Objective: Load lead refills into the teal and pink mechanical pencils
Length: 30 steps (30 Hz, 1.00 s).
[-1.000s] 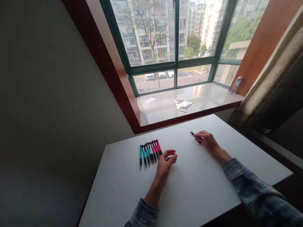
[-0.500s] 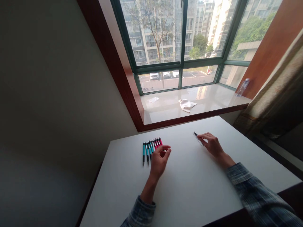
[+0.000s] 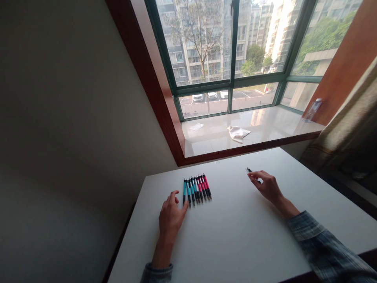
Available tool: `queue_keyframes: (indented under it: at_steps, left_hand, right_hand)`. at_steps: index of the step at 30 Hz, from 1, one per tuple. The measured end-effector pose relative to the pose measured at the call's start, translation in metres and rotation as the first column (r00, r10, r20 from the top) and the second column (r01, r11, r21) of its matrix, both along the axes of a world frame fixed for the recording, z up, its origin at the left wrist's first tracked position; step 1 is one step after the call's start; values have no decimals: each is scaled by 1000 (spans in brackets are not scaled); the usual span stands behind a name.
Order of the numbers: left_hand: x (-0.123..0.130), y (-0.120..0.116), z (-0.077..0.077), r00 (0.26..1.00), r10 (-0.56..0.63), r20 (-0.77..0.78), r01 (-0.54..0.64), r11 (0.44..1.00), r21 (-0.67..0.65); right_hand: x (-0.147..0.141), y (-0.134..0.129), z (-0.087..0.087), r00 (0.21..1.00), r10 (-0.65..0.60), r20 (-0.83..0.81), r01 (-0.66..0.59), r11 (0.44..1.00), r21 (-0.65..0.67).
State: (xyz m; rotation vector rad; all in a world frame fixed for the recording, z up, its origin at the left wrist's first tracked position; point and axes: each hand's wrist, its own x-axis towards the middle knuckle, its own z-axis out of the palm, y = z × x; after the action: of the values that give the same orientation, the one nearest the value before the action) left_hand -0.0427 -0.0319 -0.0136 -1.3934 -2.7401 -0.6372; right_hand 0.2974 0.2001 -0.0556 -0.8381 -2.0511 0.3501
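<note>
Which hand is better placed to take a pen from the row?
Left, likely: the left hand lies beside the row of teal and pink pens; the right hand sits apart, by a lone dark pen.

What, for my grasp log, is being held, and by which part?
The right hand covers the middle of a dark pen, but a firm hold cannot be told. The left hand holds nothing.

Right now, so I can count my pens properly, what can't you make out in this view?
In the head view:
- The dark pen by the right hand: the fingers hide most of its barrel.
- The row of teal and pink pens: too small to read any print.
- The pale flat sheet on the white window sill: too small to tell what it is.
</note>
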Motion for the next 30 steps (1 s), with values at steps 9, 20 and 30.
queue_keyframes:
  at_steps: [9,20,30]
  left_hand:
    - [-16,6,6,991,109,-79,-108,994,24]
    - [-29,2,0,996,83,-18,-83,996,-17]
    - [-19,9,4,996,50,-70,-34,978,205]
  right_hand:
    - [1,-1,0,999,-20,-28,20,999,29]
    - [-1,-2,0,999,-12,-44,10,999,-47]
    - [-3,-3,0,998,-10,-66,4,995,-100]
